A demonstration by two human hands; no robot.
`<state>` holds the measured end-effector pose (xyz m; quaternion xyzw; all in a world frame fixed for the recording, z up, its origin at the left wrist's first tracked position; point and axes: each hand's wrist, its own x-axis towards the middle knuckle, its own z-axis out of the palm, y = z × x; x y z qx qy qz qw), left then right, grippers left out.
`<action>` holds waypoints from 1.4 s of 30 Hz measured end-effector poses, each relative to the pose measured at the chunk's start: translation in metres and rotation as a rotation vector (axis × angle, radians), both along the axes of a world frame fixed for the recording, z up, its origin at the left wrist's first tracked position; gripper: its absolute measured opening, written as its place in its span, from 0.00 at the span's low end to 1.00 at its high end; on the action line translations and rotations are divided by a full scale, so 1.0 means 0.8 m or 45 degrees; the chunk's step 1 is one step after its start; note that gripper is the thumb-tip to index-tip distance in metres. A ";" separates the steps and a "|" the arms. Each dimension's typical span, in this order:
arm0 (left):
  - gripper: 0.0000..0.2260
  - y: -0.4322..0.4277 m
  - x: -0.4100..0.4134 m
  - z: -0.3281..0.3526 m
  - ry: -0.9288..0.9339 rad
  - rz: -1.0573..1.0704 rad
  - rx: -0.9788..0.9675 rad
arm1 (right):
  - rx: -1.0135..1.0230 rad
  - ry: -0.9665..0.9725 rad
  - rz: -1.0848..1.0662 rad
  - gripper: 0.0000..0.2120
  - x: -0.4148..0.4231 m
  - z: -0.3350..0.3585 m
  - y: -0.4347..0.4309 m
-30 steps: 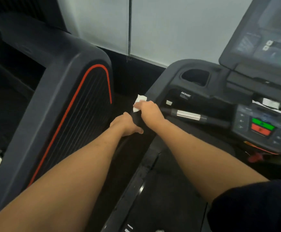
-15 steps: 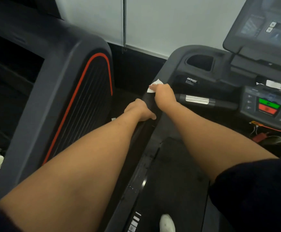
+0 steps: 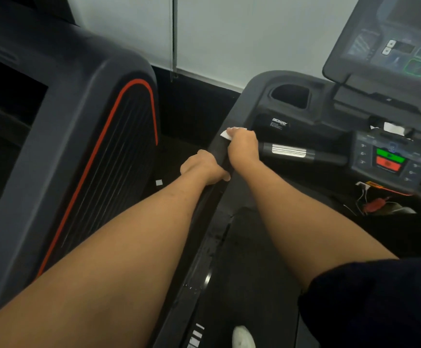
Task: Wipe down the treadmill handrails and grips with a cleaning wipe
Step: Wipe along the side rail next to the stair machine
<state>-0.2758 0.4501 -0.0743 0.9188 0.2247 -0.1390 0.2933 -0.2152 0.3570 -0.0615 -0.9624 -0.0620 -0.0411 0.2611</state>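
At the bottom edge, a white shoe (image 3: 243, 336) stood on the belt. In mid-frame the left hand (image 3: 204, 168) curled round the black handrail (image 3: 218, 150). Just beyond it, the right hand (image 3: 242, 146) gripped the rail through a white wipe (image 3: 225, 133). The silver-banded grip (image 3: 288, 150) lay further right, with the screen (image 3: 392, 38) at the upper right.

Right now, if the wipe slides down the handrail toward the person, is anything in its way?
Yes. The left hand grips the same handrail just below the right hand holding the wipe, blocking that stretch.
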 end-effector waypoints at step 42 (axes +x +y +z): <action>0.37 -0.010 0.008 0.019 0.107 0.097 -0.012 | -0.257 -0.287 -0.067 0.13 0.038 -0.008 0.020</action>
